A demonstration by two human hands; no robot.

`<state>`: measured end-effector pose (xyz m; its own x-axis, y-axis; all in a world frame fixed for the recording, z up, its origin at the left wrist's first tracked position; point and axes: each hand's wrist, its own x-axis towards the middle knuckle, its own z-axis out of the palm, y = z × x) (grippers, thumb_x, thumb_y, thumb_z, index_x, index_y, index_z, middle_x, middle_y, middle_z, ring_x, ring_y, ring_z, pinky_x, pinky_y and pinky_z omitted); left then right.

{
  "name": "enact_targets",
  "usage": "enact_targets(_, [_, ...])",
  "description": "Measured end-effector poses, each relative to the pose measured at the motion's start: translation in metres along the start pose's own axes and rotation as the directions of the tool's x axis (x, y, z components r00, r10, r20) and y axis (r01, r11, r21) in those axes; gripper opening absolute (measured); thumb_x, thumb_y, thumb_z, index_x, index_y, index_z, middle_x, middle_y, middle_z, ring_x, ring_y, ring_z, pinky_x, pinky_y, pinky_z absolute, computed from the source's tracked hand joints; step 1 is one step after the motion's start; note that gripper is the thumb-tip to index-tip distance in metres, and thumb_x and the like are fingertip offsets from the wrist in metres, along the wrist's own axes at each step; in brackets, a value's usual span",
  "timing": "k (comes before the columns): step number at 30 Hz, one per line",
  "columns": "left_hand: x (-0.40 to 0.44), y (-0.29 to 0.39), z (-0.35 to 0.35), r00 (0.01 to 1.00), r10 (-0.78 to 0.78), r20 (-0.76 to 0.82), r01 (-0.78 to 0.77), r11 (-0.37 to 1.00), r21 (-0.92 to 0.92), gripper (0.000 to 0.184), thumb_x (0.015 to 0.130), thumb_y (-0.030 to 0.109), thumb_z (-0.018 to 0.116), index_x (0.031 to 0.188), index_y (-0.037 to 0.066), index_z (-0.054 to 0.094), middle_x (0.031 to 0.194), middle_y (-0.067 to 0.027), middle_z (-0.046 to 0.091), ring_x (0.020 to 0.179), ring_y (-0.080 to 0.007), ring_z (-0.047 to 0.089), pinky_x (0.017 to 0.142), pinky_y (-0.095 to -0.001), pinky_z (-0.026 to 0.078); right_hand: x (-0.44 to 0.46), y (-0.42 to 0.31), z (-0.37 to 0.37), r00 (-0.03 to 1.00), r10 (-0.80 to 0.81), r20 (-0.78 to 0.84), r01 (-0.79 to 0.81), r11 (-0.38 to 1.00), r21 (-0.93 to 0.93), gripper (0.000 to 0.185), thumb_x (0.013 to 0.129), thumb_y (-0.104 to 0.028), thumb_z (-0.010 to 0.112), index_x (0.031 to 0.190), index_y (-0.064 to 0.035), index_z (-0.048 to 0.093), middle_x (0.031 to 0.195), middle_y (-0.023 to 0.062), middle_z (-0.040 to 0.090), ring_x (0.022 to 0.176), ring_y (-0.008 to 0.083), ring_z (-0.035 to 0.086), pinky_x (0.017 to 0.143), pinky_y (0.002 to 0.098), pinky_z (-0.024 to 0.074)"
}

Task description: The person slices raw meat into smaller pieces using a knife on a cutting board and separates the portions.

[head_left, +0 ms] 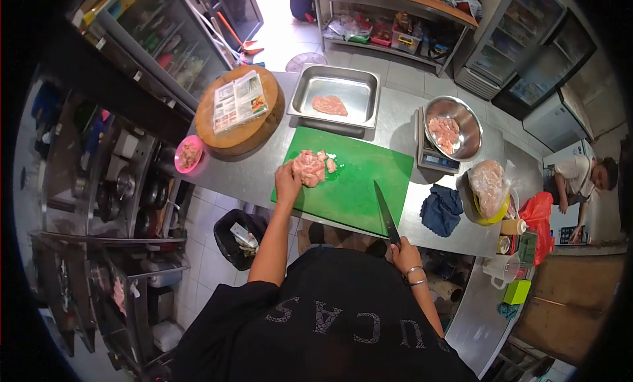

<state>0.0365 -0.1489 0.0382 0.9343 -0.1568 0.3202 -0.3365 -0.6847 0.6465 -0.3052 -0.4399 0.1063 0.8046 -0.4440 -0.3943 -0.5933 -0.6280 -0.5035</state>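
A pile of pale pink raw chicken (310,167), partly cut into pieces, lies on the left half of a green cutting board (356,191). At the pile's left edge, my left hand (287,184) is closed on the meat, its fingertips partly hidden. My right hand (405,255) grips the handle of a long dark kitchen knife (386,212) near the board's front right edge. The blade lies over the board, pointing away from me. Behind the board, a steel tray (300,92) holds one flat piece of chicken (330,105).
A round wooden block (217,137) carries a printed sheet (240,101); beside it is a pink bowl (178,159) of meat. Rightward are a steel bowl (473,121) on a scale (438,161), a blue cloth (442,210) and bagged meat (489,182). Another person (573,177) stands far right.
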Motion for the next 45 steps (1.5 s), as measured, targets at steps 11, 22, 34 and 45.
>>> enact_targets(11, [0.006,0.012,-0.016,0.976,-0.141,0.166,0.166,0.975,-0.149,0.025,0.08,0.015,0.069,0.098,-0.001,0.073,0.083,-0.0169,0.072,0.075,-0.0294,0.071,0.071,-0.0382,0.056,-0.005,0.005,0.002,0.999,-0.005,0.04,0.004,1.0,0.025,0.028,0.097,-0.028,0.062,0.105,-0.0023,0.054,0.093,0.0279,0.071,0.089,0.0523,0.066,0.079,0.0605,0.052])
enact_targets(22, [0.035,-0.005,-0.018,0.989,-0.103,-0.102,0.086,0.983,-0.163,0.022,0.091,0.019,0.064,0.09,-0.002,0.072,0.077,-0.0101,0.071,0.068,-0.0155,0.066,0.063,-0.0314,0.052,-0.006,0.002,-0.002,1.0,0.009,0.03,-0.01,0.999,0.047,0.028,0.097,-0.028,0.064,0.101,-0.0019,0.054,0.091,0.0269,0.071,0.089,0.0502,0.066,0.079,0.058,0.0528])
enact_targets(34, [-0.028,0.147,0.063,0.363,-0.079,0.928,0.78,0.57,-0.257,0.023,0.094,0.016,0.064,0.092,-0.006,0.07,0.078,-0.0086,0.069,0.067,-0.0135,0.065,0.057,-0.0297,0.054,0.006,-0.001,-0.027,0.982,0.185,0.033,-0.179,0.866,0.466,0.036,0.104,-0.042,0.055,0.103,-0.0058,0.053,0.062,0.014,0.063,0.048,0.0239,0.063,0.044,0.0391,0.0497])
enact_targets(45, [-0.036,0.139,0.056,0.778,-0.137,0.612,0.065,0.988,0.139,0.036,0.078,0.024,0.079,0.104,0.004,0.062,0.09,-0.0178,0.072,0.086,-0.0359,0.071,0.071,-0.0483,0.052,0.037,0.022,0.028,0.987,-0.144,0.07,0.119,0.953,0.28,0.044,0.102,-0.045,0.055,0.101,-0.0013,0.062,0.082,0.0267,0.066,0.087,0.0466,0.066,0.074,0.0495,0.051])
